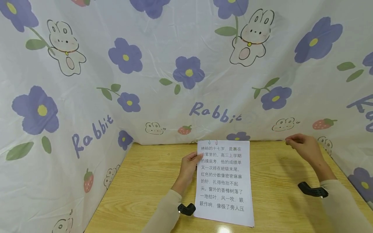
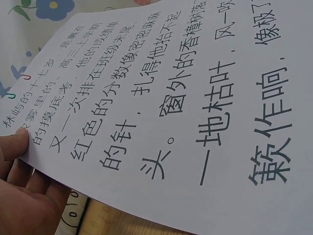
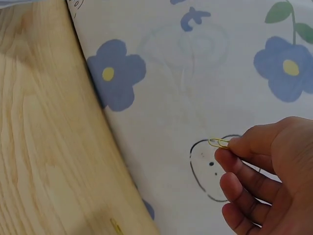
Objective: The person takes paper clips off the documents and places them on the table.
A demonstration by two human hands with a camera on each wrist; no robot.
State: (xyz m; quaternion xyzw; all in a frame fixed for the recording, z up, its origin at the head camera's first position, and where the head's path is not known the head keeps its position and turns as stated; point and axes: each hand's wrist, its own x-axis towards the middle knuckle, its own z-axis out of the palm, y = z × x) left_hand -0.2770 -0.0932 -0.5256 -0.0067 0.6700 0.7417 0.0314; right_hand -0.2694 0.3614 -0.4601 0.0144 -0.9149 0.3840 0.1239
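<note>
Pale cloth [image 1: 157, 38] hangs behind the worktop [image 1: 142, 181] and at both sides; I note shallow creases. Print: purple flowers [image 1: 126, 57], outlined rabbits [image 1: 70, 63], red strawberries [image 1: 322, 124], "Rabbit" lettering [image 1: 215, 112]. Worktop: yellowish wood, grain plainly visible. Light: fairly even; one bright reflection [image 1: 223, 229] on the wood, near side.

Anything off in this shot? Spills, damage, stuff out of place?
No spill or damage visible; the paper in the left hand looks intact. Only mild oddity: what looks like a loose yellow clip on the table, apart from the red clip and green clip on the paper's top edge.
</note>
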